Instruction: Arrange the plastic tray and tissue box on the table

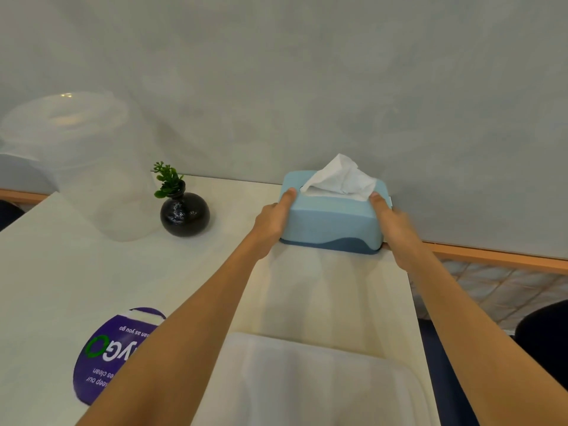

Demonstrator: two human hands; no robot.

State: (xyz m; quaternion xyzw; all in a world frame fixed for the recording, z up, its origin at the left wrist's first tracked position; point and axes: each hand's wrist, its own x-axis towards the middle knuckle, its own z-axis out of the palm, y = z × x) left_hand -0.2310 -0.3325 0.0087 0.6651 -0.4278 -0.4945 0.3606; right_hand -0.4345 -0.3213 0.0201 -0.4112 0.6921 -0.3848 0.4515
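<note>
grip: left hand point(272, 221) and right hand point(396, 229) squeeze the tissue box point(333, 221) ends
spot: table point(61, 272) back corner, by the wall
risk: box could slide off the right edge if nudged

Left hand point(273, 221) and right hand point(395, 229) clasp the blue tissue box point(332, 224) at the table's point(55, 272) far edge; white plastic tray point(307, 382) lies nearest.

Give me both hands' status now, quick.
Left hand: closed on the left end of the tissue box.
Right hand: closed on the box's right end.
</note>
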